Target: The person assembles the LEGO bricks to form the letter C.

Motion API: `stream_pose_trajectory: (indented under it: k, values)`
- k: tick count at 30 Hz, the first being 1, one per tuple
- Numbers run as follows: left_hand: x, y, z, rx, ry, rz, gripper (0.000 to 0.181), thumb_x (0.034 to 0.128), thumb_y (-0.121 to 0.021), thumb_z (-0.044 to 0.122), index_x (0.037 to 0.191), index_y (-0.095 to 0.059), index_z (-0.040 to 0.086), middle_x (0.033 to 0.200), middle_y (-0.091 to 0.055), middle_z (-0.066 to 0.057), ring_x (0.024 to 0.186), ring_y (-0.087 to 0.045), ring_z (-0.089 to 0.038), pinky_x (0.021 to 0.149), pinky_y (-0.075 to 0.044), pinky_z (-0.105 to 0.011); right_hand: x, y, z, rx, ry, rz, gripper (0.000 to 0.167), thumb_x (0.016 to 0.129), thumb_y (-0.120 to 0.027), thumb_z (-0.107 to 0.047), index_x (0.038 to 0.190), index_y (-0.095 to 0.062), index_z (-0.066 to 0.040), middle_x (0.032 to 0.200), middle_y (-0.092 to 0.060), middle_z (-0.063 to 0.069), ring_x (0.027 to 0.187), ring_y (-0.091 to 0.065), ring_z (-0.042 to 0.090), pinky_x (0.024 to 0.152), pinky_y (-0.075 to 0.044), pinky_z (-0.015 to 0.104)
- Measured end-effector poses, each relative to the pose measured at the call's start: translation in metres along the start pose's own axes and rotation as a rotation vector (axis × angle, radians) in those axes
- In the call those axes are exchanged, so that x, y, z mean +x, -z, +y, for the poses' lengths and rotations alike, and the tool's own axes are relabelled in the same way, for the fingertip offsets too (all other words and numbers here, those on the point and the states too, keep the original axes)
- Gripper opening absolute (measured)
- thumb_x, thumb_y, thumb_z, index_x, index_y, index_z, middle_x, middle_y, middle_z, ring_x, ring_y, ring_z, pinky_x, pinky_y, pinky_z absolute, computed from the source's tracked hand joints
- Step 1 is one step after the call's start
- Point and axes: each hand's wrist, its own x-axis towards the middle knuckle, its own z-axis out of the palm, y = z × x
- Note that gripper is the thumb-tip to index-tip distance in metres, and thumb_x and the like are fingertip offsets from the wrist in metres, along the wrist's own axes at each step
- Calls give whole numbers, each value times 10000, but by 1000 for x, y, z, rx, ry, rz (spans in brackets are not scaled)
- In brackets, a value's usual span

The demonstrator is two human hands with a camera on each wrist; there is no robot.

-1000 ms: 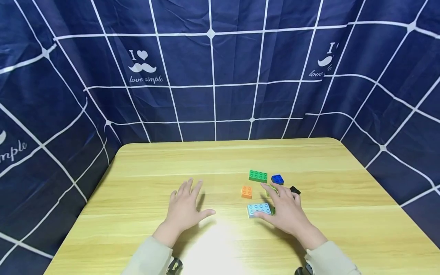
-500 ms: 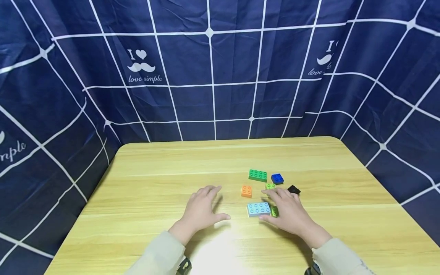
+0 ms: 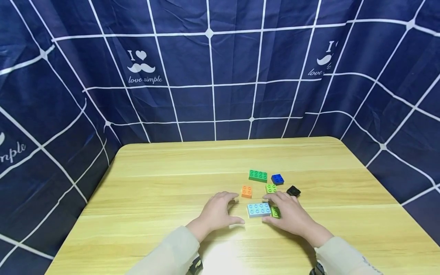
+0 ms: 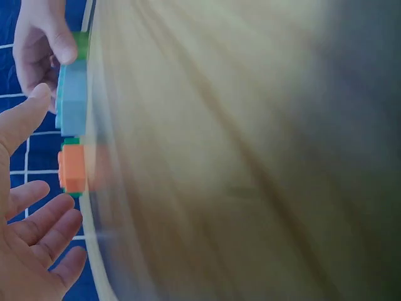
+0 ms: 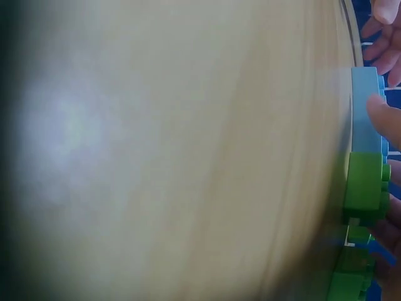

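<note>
A light blue building brick [image 3: 259, 209] lies studs up on the wooden table, with a light green brick [image 3: 275, 212] at its right end. My right hand [image 3: 290, 214] arches over that green brick, thumb and fingers spread on either side near the blue brick's right end; whether they touch it I cannot tell. To the left, my left hand [image 3: 218, 213] holds nothing, thumb and fingers apart and facing the blue brick across a small gap. An orange brick [image 3: 246, 191] sits just beyond the left fingertips. In the left wrist view the blue brick [image 4: 74, 97] stands beyond the left thumb.
Behind the right hand lie a second light green brick [image 3: 270, 188], a black brick [image 3: 293, 191] and a dark blue brick [image 3: 277, 179]. Farther back is a long green brick [image 3: 258, 175]. A navy curtain [image 3: 192, 103] with white lines surrounds the wooden table [image 3: 165, 164].
My left hand has moved right across the table toward the light blue brick. My right hand has shifted slightly right, uncovering more of the blue and light green bricks. The bricks stay put.
</note>
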Motion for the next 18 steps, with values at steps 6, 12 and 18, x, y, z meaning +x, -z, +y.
stream_pose_trajectory:
  k: [6,12,18]
  values:
    - [8,-10,8,-81,-16,-36,754,658,-846,445,1257,-591,64,1172,-632,-19,1102,-558,-197,982,-432,-343,1,-1,2,17,34,6,566,753,-756,-500,1165,-613,-141,1076,-604,-19,1005,-559,217,890,-385,466]
    - [14,-19,17,-101,-10,-72,700,679,-848,403,1242,-605,65,1183,-628,-29,1108,-554,-184,983,-427,-309,1,-2,2,32,64,11,475,762,-783,-397,1119,-628,-126,1125,-626,23,1045,-569,213,908,-383,457]
    - [19,-23,23,-56,-16,-60,586,708,-842,343,1184,-645,64,1160,-642,-47,1107,-562,-206,973,-434,-300,2,-2,2,42,62,11,410,766,-791,-333,1085,-641,-125,1135,-636,59,1095,-562,264,931,-375,472]
